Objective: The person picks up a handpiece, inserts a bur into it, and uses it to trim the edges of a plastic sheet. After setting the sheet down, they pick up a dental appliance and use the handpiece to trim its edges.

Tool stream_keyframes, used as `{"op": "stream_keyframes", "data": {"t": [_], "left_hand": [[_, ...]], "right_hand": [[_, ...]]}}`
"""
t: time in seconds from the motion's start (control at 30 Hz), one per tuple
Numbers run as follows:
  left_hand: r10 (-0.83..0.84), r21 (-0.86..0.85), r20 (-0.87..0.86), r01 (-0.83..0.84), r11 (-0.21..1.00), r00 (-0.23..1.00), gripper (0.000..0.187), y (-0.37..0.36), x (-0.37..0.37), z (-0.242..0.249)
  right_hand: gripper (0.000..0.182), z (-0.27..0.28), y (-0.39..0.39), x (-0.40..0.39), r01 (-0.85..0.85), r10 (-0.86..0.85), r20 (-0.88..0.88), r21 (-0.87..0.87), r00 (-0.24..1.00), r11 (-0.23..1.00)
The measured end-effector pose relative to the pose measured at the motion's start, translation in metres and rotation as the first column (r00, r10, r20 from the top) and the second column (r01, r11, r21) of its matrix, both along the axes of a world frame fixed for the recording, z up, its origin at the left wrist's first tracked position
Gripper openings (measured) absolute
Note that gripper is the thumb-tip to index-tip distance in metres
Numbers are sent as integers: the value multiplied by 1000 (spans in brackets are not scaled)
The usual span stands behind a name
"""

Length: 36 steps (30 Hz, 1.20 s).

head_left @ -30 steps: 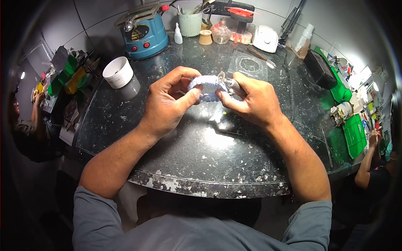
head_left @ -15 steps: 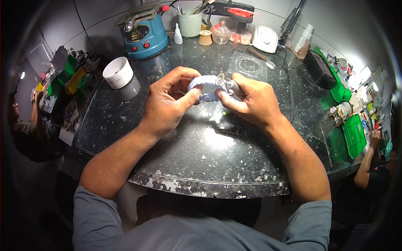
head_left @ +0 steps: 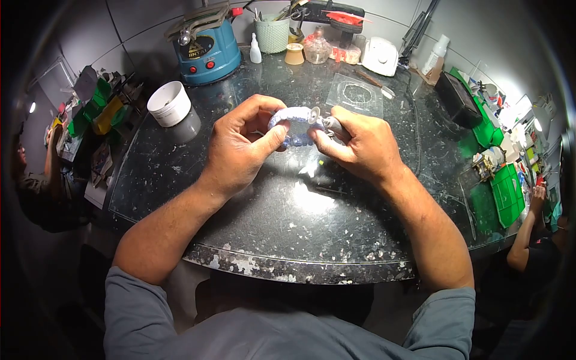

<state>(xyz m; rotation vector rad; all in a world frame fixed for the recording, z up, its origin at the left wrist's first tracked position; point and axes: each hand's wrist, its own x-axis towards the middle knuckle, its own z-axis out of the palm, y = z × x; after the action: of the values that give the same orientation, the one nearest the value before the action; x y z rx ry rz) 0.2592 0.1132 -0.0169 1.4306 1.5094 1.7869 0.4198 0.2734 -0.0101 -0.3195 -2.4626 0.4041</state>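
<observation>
A clear, bluish dental tray (head_left: 292,114), curved like an arch of teeth, is gripped between the thumb and fingers of my left hand (head_left: 241,141). My right hand (head_left: 363,141) is closed around a grey rotary handpiece (head_left: 337,127). On its tip sits a small round disc (head_left: 315,114), right at the tray's right end. The right thumb rests against the tray's lower right side. Part of the tray is hidden behind my left fingers. Both hands are above the dark, speckled bench (head_left: 252,210).
A white tub (head_left: 168,104) and a blue machine (head_left: 209,54) stand at the left. Behind my hands are a dropper bottle (head_left: 255,49), a tool pot (head_left: 272,35) and a glass jar (head_left: 317,49). A clear plastic sheet (head_left: 355,96) lies behind my right hand. People work at both sides.
The disc has shifted slightly at the tray's right end, and the tray and handpiece have tilted a little. Both hands keep their hold in nearly the same place.
</observation>
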Motion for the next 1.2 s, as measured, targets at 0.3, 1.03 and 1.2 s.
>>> {"op": "stream_keyframes", "data": {"t": [0.3, 1.03, 1.2], "left_hand": [[-54, -37, 36, 55, 998, 998, 20, 0, -4, -1], [-127, -83, 354, 167, 982, 927, 28, 5, -11, -2], [-132, -72, 297, 160, 984, 946, 29, 5, -6, -1]], "right_hand": [[29, -3, 2, -1, -33, 36, -83, 31, 996, 999], [48, 1, 8, 0, -89, 122, -192, 169, 974, 982], [51, 2, 8, 1, 4, 21, -143, 173, 990, 985]]}}
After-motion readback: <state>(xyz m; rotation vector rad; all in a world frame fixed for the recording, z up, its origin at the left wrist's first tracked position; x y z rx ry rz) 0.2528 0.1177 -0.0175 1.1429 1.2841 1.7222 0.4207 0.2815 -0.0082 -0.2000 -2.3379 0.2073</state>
